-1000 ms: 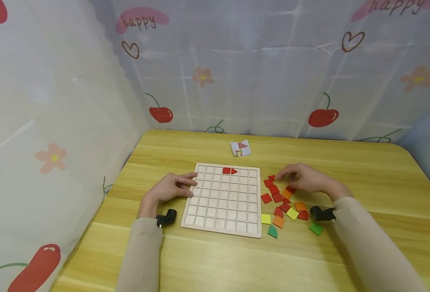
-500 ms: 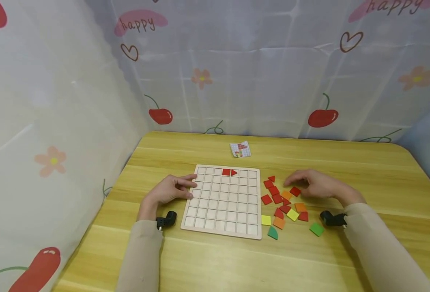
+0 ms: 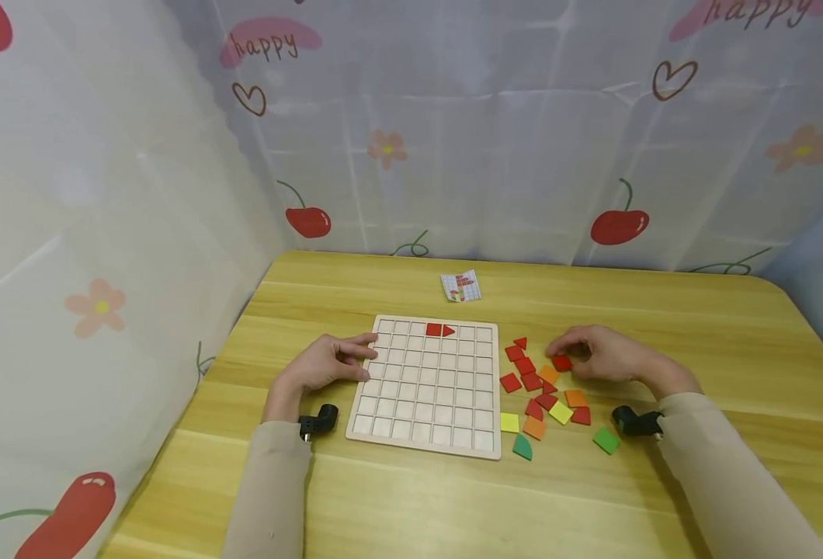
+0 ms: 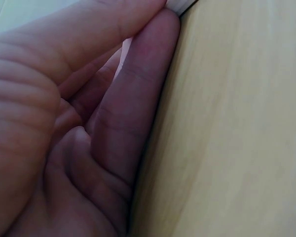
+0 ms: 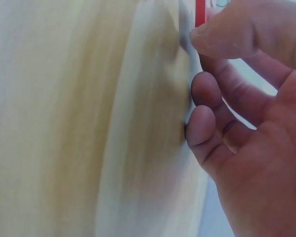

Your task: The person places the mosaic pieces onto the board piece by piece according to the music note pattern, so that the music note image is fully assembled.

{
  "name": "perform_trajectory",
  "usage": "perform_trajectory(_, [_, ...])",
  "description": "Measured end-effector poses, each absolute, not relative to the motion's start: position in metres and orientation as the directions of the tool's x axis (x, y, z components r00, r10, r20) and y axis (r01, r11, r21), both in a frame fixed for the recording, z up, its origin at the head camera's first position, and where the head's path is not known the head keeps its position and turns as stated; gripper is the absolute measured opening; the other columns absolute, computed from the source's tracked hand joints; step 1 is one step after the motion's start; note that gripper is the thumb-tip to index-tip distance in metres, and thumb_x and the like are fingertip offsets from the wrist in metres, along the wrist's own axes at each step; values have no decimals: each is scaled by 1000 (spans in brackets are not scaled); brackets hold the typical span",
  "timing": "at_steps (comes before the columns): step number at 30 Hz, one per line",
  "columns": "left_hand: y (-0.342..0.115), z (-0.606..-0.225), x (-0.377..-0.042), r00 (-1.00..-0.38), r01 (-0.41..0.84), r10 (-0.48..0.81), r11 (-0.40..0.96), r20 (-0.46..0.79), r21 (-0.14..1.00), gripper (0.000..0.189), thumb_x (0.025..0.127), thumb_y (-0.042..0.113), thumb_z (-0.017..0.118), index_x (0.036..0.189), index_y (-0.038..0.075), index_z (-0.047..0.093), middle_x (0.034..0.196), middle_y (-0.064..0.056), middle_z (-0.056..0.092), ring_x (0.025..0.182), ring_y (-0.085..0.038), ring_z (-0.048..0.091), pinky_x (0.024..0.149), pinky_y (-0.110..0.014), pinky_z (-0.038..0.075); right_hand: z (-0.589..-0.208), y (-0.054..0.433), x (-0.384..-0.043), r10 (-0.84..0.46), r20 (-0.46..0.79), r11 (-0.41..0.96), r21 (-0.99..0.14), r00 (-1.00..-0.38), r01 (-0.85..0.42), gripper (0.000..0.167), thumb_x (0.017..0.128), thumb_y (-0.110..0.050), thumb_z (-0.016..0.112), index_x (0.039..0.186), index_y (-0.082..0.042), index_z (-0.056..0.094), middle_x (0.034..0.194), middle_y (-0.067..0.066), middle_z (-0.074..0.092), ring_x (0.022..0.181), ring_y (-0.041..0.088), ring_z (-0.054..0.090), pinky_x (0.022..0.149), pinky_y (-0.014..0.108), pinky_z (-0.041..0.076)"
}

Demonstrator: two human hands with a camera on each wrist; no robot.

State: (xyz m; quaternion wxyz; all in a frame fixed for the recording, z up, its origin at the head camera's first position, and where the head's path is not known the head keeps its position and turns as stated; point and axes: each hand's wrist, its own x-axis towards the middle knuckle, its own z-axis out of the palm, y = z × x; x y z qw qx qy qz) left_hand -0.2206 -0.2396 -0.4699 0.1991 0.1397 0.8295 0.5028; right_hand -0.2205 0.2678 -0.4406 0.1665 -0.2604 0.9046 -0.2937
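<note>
My right hand (image 3: pixel 603 355) pinches a red square tile (image 3: pixel 561 362) between thumb and fingers, at the upper right of the tile pile. In the right wrist view the red tile (image 5: pixel 200 12) shows edge-on by the thumb tip, while the other fingers curl close over the tabletop. On the other side, my left hand (image 3: pixel 324 362) holds the left edge of a pale wooden grid board (image 3: pixel 423 446), fingertips and thumb at its rim. A corner of the board (image 4: pixel 180 6) peeks past the left fingertips in the left wrist view. A red square (image 3: pixel 434 330) and a red triangle (image 3: pixel 448 331) sit side by side in its top row.
Loose red, orange, yellow and green tiles (image 3: pixel 560 412) lie right of the board, some overlapping. A small printed pattern card (image 3: pixel 460 286) lies behind the board. Patterned curtains (image 3: pixel 481 155) hang behind the wooden table (image 3: pixel 411 505) and along its left side.
My right hand has drawn back to the right from the small red triangle. The red square tile, lying flat half a second ago, is now between its fingers. The left hand stays put.
</note>
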Motion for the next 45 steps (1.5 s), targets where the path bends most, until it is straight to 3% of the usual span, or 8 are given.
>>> perform_trajectory(6, [-240,-470,-222,-884,50,433,463,-176,885,34,83,12,86,116,16,80,153,5,56,153,-17,38,88,-16,51,-439,264,-222,-516,-134,712,-615,-846,-337,35,88,1,69,122,-8,74,119,9,71,100,22,60,87,30,52])
perform_trajectory(20, [-239,-469,-219,-886,40,423,478,-190,877,34,83,13,87,116,18,81,153,6,56,153,-16,38,89,-17,50,-428,230,-228,-515,-115,672,-670,-849,-317,36,91,-4,70,127,-7,70,110,6,68,96,21,57,83,28,51])
perform_trajectory(30, [-240,-467,-219,-887,51,423,485,-184,873,35,82,15,87,116,19,81,152,8,57,152,-16,40,90,-17,49,-421,195,-238,-562,-106,634,-693,-821,-344,38,97,-16,72,134,-12,65,119,5,64,110,24,58,101,49,53])
perform_trajectory(37, [-240,-469,-219,-889,51,419,491,-184,870,34,83,15,87,116,19,81,152,7,57,152,-17,39,91,-18,48,-418,166,-243,-604,-103,622,-681,-790,-386,37,98,-15,71,134,-14,66,123,5,64,111,25,59,100,49,53])
perform_trajectory(45, [-240,-468,-220,-890,49,415,500,-189,865,33,83,16,87,115,21,81,152,9,57,152,-14,39,94,-21,48,-419,133,-249,-653,-88,615,-641,-752,-459,36,99,-15,71,134,-17,67,125,3,64,109,23,59,92,40,52])
